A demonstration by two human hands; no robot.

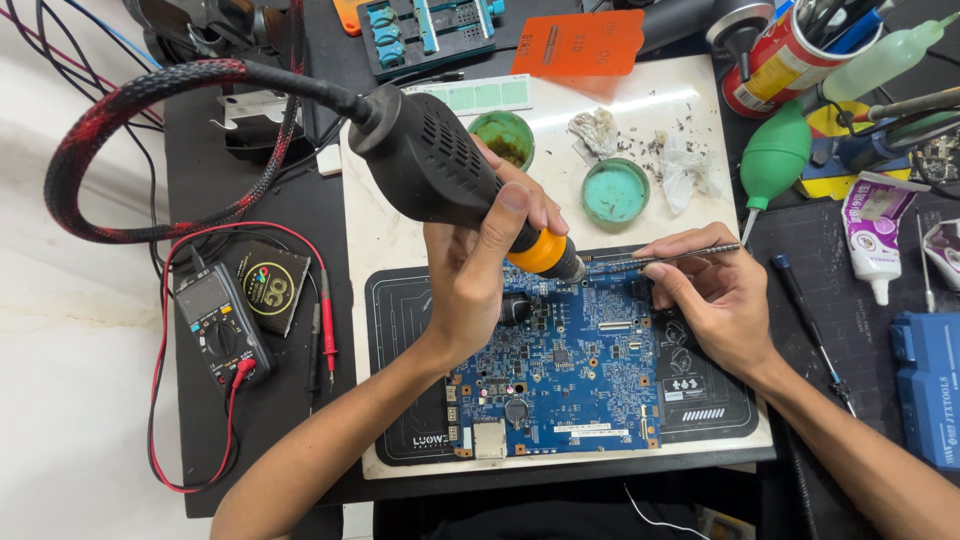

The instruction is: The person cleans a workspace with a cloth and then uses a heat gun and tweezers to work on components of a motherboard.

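Left hand (pixel 478 270) clamped round hot-air gun (pixel 440 170), nozzle at far edge of blue circuit board (pixel 560 370) (on black mat, centre). Right hand (pixel 715 295) pinches tweezers (pixel 665 257), tips near nozzle.

I see bright, even overhead light and a sharp picture; glare streaks the white board (pixel 640 105), shadows stay soft, and the edges bend slightly outward.

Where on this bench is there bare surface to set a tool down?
Bare: the pale slab between the hot-air handle and the black mat, and dark bench right of the multimeter. Crowded: the slab's top by two green dishes, and the right edge with tubes and tools.
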